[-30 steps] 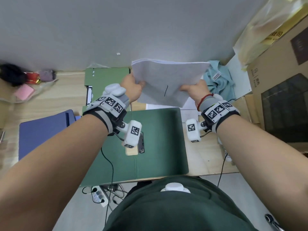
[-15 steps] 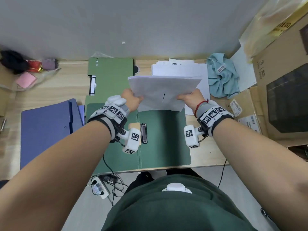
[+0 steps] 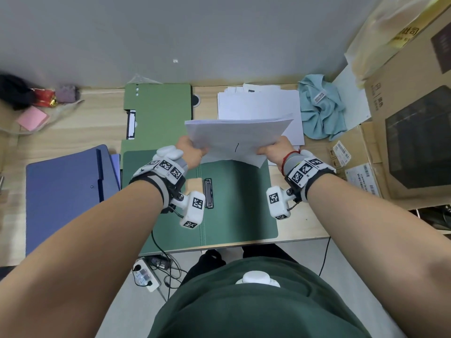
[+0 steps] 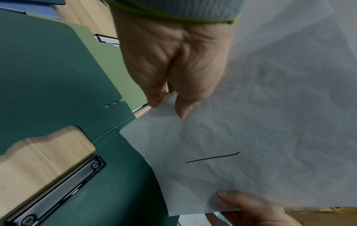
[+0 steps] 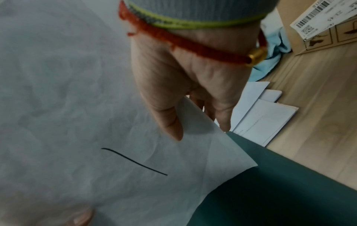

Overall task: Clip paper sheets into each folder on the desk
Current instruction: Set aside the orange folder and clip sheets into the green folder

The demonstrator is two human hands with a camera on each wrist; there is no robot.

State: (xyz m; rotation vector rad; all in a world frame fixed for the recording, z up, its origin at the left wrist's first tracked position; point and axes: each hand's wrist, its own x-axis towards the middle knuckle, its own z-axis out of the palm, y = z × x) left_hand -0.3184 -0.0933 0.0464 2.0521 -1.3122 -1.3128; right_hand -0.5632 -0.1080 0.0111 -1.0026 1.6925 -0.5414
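I hold a white stack of paper sheets upright above the open dark green folder. My left hand pinches the stack's left edge, thumb on the near face. My right hand pinches the right edge, thumb on the near face. A short black pen line marks the sheet. The folder's black clip bar lies shut by the spine. More loose sheets lie at the back of the desk.
A light green folder lies behind the open one, a blue folder to the left. A teal cloth and cardboard boxes crowd the right side. Small items sit far left. A power strip lies on the floor.
Both hands have brought the sheet stack down from in front of the wall and toward me, so its lower edge now hangs just over the open green folder.
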